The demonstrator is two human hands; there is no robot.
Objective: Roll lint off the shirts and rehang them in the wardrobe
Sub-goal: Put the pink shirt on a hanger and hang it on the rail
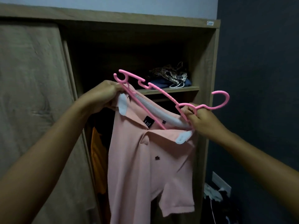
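Nearest to the camera, at the left: left hand [103, 92], lifted, with fingers curled tight round one end of hanger [161, 92] and a fold of collar together.

Hanging from that grip, down the middle: shirt [145, 167], pink, held in the air before the open wardrobe [208, 62], just under the front edge of shelf [169, 90], not yet on any rail.

Lying steeply tilted across the neck opening: hanger, with the lower bar seemingly inside the collar and the notched upper arm outside, above it.

Further right: right hand [202, 120], fingers pinching hanger at the base of the hook, hook turned to the right, in front of the wardrobe's right edge.

Likely to slip off, with only the neck threaded, as it seems, and neither shoulder seated; likely to fall to the floor on any loosening of the left grip. Could stretch or crease the collar if pulled too hard between both hands. Could catch a notch or the hook on the shelf edge while going in, because of the tilt. Cannot see the rail in the dark lower part, so may miss it when hooking blind. Cannot tell whether lint is rolled off; no roller in view.
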